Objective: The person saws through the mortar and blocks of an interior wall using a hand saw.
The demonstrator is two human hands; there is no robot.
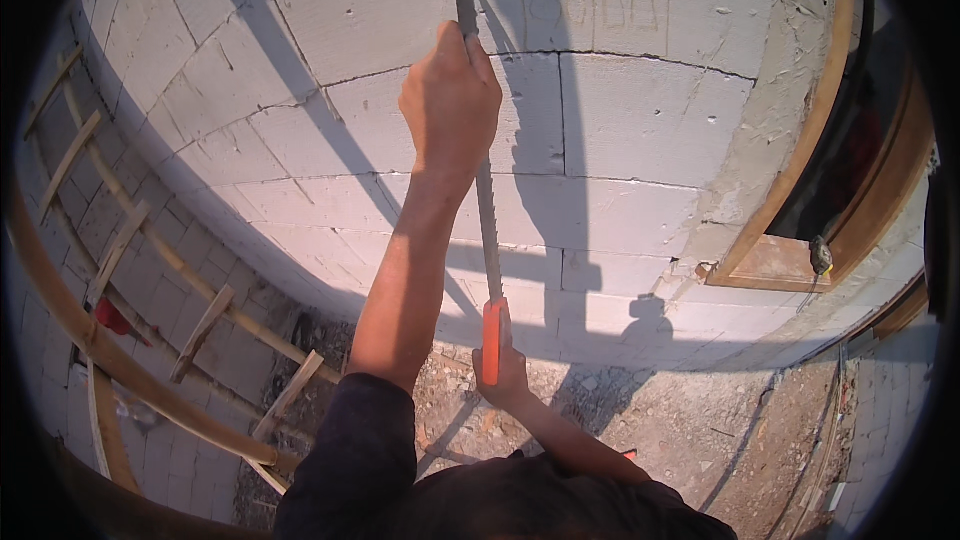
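Observation:
A hand saw with a long grey toothed blade (488, 225) and a red handle (492, 340) is held lengthwise in front of the pale block wall (640, 125). My left hand (450, 95) is closed around the blade near its far end, and the tip sticks out beyond the fingers. Lower down, my right hand (508, 375) grips the red handle, its fingers partly hidden behind it. The teeth face right. Whether the blade touches the wall I cannot tell. Shadows of the saw and of me fall on the blocks.
At left stands a wooden ladder (205, 325), with a curved-looking pole (165, 400) nearer to me. A wooden window frame (770, 275) is set in the wall at right, a small yellow-and-black object (821, 256) on it. Rubble covers the ground (690, 430).

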